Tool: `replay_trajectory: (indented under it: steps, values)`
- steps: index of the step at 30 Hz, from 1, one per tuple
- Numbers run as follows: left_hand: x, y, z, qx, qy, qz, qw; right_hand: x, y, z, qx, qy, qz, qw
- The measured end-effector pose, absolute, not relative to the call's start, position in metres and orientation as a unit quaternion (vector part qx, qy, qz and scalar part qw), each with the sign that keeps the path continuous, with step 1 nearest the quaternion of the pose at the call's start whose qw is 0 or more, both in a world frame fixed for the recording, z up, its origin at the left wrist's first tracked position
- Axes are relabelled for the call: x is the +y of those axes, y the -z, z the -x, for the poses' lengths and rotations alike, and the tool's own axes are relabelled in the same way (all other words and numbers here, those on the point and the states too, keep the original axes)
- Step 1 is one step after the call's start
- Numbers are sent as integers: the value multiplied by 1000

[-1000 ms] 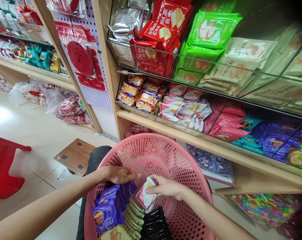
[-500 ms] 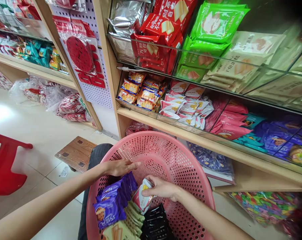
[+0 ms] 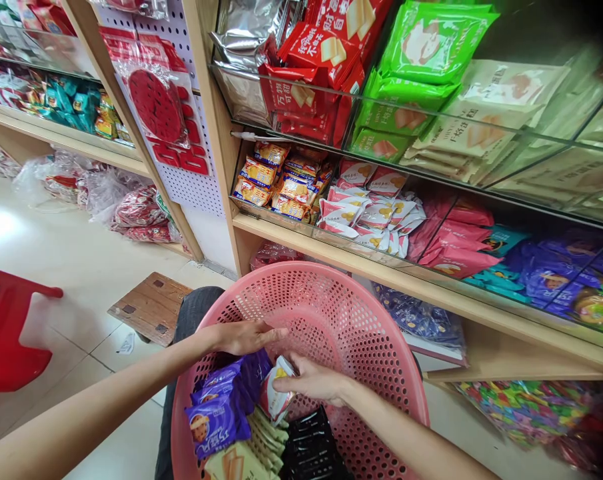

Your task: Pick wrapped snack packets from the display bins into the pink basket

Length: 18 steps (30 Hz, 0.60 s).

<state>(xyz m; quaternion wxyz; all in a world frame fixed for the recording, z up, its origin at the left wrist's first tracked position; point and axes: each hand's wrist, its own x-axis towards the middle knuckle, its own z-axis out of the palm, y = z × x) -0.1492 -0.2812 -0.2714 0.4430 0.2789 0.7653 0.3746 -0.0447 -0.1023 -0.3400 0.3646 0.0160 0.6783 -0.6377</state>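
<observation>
A pink perforated basket (image 3: pixel 371 333) rests by my leg. Inside it, my right hand (image 3: pixel 314 380) grips white-and-red snack packets (image 3: pixel 276 398) between thumb and fingers. My left hand (image 3: pixel 246 335) lies above the row of purple packets (image 3: pixel 216 417), near its far end, thumb stretched out toward the basket's middle; its other fingers point down and are mostly hidden. Pale green packets (image 3: pixel 238 462) stand beside the purple ones at the near side. Right of them are black packets (image 3: pixel 311 447), below my right hand.
Ahead, a wooden shelf (image 3: pixel 381 273) holds glass bins of red, green, white, pink and purple packets. A low wooden stool (image 3: pixel 151 308) and a red plastic stool (image 3: pixel 11 333) stand left on the floor. Bagged goods (image 3: pixel 141 207) lie under the left shelf.
My right hand has moved slightly left with the white-and-red packets, closer to the purple row. My left hand has shifted slightly to the right.
</observation>
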Motion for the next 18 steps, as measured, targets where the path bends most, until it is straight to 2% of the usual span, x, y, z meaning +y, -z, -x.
replay_trajectory:
  steps: [5,11,16,18]
  values:
    - [-272,267,147,750,-382,-302,448,-107,330,43,728,594,17,341]
    - [-269,265,146,768,-351,-307,439,-114,318,36,873,428,-18,232]
    - [-272,270,147,769,-337,-327,434,-119,320,30,876,430,-46,213]
    - [-274,272,148,763,-377,-297,432,-122,322,27,878,424,-55,215]
